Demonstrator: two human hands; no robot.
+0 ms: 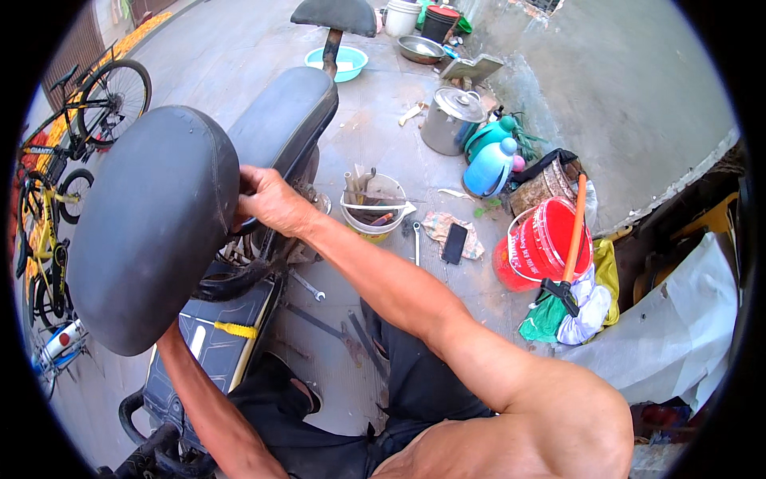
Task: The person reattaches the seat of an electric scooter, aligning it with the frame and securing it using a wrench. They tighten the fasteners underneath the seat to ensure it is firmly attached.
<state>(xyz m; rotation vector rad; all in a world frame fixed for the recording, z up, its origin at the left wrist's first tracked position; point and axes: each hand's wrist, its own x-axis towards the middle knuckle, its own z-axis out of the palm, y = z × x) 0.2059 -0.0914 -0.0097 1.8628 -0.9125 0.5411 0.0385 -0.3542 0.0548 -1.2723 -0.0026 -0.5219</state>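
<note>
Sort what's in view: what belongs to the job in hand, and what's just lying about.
Likely part of the job: raised black padded seat; yellow-handled screwdriver; wrenches on the ground; small tool bucket.

Apparently just lying about: phone; red bucket; blue jug; lidded metal pot.

I watch remotely: a grey floor point(359, 297) bearing a tool bucket point(369, 232), a wrench point(416, 246), a patterned cloth point(436, 226), a red bucket point(512, 265), a lidded metal pot point(444, 128) and a turquoise basin point(349, 77).
</note>
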